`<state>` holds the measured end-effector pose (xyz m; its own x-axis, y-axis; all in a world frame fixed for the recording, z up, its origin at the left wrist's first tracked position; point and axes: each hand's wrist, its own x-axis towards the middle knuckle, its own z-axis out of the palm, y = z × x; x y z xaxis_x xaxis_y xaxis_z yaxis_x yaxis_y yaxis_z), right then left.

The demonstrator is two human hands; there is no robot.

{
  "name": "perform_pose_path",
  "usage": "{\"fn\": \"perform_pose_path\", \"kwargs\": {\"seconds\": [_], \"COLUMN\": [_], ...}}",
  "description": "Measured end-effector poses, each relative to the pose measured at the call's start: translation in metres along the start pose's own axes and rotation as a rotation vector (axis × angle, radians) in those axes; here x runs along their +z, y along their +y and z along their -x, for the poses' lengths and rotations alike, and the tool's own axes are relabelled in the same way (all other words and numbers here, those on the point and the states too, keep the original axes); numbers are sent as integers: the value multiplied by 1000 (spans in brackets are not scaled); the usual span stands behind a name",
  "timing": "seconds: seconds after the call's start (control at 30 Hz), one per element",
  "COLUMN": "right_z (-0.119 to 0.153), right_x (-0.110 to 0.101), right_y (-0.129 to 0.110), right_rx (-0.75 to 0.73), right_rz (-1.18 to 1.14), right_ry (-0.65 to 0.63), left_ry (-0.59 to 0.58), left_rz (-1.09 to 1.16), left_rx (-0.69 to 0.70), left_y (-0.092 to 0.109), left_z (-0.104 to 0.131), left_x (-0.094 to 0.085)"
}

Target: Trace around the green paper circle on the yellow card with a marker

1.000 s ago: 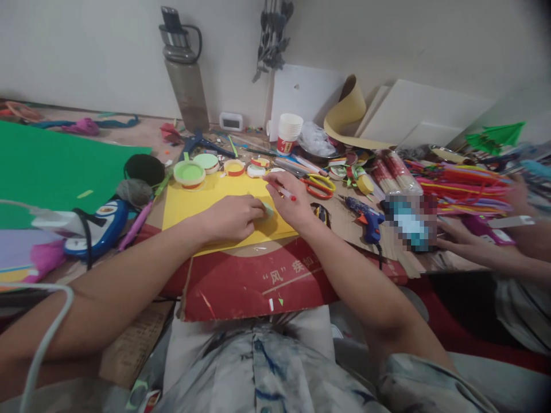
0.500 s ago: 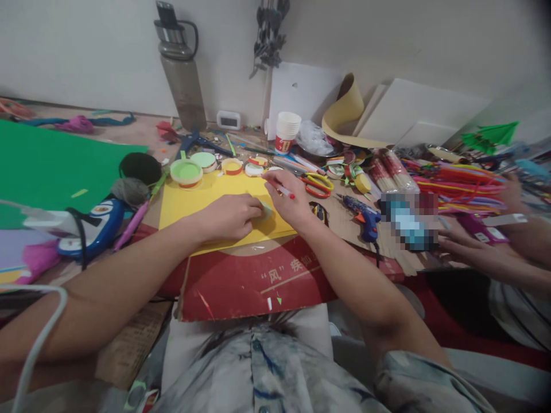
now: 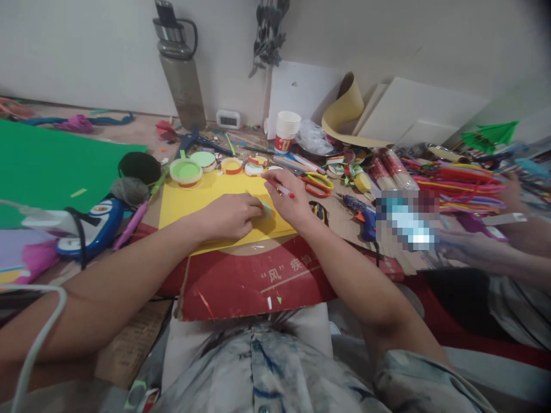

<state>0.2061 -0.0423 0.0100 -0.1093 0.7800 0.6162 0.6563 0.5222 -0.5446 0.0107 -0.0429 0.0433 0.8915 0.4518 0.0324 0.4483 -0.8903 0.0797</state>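
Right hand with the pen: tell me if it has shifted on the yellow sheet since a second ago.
No. The right hand and pen keep their place beside the scissors.

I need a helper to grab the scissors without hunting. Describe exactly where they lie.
Start at the yellow sheet under the person's hands, then look just past its right edge, beyond the right hand holding a red-tipped pen. The scissors lie flat there, the only thing with looped red and yellow handles.
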Motion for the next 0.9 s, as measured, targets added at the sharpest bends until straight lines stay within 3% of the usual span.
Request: {"fn": "perform_pose_path", "kwargs": {"seconds": [0.37, 0.9], "right_z": [0, -2], "right_x": [4, 6], "right_y": [8, 11], "right_rx": [-103, -65], "right_rz": [-44, -50], "right_ry": [82, 54], "left_ry": [-29, -6], "left_rz": [-16, -19], "left_rx": [-13, -2], "left_y": [1, -2], "left_z": [0, 0], "left_x": [-1, 3]}}
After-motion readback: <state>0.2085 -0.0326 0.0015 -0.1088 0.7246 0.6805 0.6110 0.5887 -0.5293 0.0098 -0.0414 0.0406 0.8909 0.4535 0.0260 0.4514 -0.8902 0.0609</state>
